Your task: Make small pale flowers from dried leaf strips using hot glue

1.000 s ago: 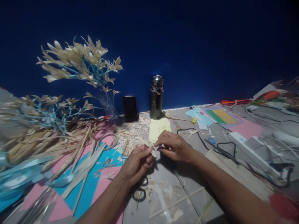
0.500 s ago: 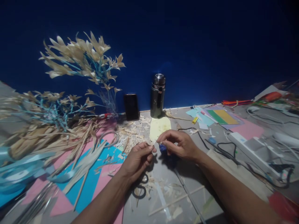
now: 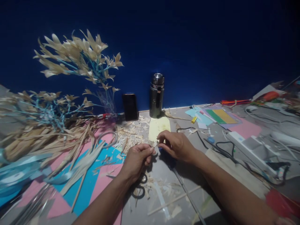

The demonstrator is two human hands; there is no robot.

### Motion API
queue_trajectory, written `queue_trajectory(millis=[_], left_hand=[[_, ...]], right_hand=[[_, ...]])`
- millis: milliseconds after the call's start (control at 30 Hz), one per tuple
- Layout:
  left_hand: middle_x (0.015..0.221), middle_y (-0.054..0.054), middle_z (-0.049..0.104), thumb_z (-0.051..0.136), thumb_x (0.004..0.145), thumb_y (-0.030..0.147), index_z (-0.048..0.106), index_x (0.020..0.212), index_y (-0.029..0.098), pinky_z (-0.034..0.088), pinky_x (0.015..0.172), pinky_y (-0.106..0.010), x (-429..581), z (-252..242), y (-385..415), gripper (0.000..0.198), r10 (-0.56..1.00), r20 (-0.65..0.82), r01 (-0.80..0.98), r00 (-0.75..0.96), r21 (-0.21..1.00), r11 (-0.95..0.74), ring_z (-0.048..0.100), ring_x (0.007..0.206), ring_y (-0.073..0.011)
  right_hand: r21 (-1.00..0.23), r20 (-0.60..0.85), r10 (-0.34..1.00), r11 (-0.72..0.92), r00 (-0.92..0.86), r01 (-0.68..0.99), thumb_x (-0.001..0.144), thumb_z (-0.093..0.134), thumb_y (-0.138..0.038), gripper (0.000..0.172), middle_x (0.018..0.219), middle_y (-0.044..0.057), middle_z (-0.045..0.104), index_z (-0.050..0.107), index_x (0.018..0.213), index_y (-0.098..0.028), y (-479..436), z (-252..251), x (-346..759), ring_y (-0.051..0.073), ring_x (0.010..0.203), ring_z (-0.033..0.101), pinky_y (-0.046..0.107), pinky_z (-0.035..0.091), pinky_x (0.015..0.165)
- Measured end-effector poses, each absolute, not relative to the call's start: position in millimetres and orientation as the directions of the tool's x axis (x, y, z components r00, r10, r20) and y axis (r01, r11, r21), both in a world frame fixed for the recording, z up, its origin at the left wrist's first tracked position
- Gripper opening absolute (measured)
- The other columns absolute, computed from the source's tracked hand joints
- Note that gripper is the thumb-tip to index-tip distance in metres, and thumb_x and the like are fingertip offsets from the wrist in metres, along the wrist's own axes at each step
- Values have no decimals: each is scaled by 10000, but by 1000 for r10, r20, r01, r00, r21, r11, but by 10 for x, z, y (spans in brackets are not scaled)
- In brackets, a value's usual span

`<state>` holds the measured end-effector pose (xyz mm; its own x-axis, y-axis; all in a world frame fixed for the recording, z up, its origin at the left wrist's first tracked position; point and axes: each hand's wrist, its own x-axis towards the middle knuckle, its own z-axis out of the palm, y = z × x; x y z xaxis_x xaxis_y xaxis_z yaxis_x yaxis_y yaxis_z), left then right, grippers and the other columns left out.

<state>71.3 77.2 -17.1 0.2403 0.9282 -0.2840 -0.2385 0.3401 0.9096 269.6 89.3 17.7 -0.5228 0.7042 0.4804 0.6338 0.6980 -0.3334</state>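
In the head view my left hand (image 3: 139, 159) is closed in a pinch, thumb against forefinger, over the middle of the table. Close to its right, my right hand (image 3: 178, 145) also pinches with thumb and forefinger. A tiny pale bit shows between the two sets of fingertips, too small to name. Under my right hand lies a dark blue object (image 3: 161, 150), mostly hidden. A thin metal rod (image 3: 187, 192) runs from the shadow below that hand toward the front edge. Black-handled scissors (image 3: 138, 191) lie below my left hand, partly covered by it.
Dried-husk flowers on blue stems (image 3: 77, 56) stand at the left, above husk strips (image 3: 77, 134) and blue ribbon (image 3: 21, 168). A phone (image 3: 130, 107) and a metal flask (image 3: 156, 97) stand by the wall. A power strip (image 3: 250, 151) with cables lies at the right.
My right hand's fingertips have turned down and come slightly closer to my left hand, covering more of the blue object. The whole view has shifted a little. My left hand keeps its pinch.
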Motion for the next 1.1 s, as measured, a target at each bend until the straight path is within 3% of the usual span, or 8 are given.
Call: queue_trajectory(millis=[300,900,1100], left_hand=[[463,-37,616,827,691,303,760,692,112,303,415,-195,731,-103,720,202,965,-221,-109,141,965,237,474,383,-89],[475,-57,663,854,658,259,716,711,122,408,383,-209,767,-92,683,202,947,-275,-147,168,943,300,566,353,-135],[491,-45,649,785,740,325,708,679,127,443,401,-217,772,-90,673,221,947,-253,-65,198,960,271,584,362,-137]], right_hand=[[-179,447,697,683,-561,708,942,604,-185,125,800,33,740,549,1051,-210,839,167,2657,179,663,652,268,284,585],[-142,341,752,634,-564,760,950,588,-203,127,801,52,757,554,1072,-198,795,191,2605,195,659,655,294,242,576],[-136,321,750,640,-578,756,936,611,-222,136,810,64,758,581,1065,-193,782,220,2596,203,680,655,291,259,577]])
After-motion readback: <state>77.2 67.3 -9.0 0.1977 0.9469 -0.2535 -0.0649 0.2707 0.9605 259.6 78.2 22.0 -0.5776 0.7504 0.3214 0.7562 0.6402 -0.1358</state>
